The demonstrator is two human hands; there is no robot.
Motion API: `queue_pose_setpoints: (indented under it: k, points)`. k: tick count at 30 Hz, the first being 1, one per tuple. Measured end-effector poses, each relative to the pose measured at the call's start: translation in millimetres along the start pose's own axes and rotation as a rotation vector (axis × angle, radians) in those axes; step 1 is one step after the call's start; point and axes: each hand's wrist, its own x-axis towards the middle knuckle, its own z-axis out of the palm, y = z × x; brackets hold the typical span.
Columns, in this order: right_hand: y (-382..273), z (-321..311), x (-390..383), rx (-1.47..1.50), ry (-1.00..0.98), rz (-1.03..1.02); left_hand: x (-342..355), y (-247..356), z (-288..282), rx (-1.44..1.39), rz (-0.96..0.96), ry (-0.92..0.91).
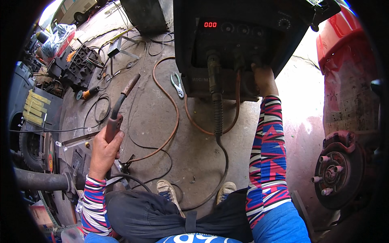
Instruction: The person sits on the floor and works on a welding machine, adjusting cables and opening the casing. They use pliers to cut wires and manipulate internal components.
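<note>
My left hand point(106, 150) is wrapped round the handle of a welding torch point(118, 107), its curved neck and nozzle pointing up and away. A dark welding machine point(227, 44) with a lit red display and several knobs stands in front of me. My right hand point(265, 79) reaches to the lower right of its front panel, fingers bent in shadow; what they grip there is hidden. The thick torch cable point(218, 113) hangs from the panel's left socket. Beside it a brown cable point(238, 91) leaves the panel and loops over the floor to a clamp point(125, 165).
Pliers point(177, 85) lie on the concrete left of the machine. Further left are an angle grinder point(87, 93), a metal engine block point(75, 67) and a small metal frame point(117, 47). At right stand a red car body panel point(338, 40) and a brake disc hub point(334, 172).
</note>
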Motion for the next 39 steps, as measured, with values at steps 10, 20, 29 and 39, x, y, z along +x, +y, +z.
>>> queue_pose_setpoints:
  k: [10,20,29,39]
  points:
    - [2,2,0,0.029,0.022,-0.001,2,-2,-2,0.061,-0.025,0.001]
    - [-3,-2,-2,-0.056,-0.013,0.028,1,2,3,0.007,-0.006,0.035]
    - [-8,-9,-3,-0.606,-0.052,-0.439,5,-9,7,0.024,-0.054,0.022]
    - [-34,-14,-19,0.355,-0.035,0.211,22,-6,22,0.142,-0.048,0.094]
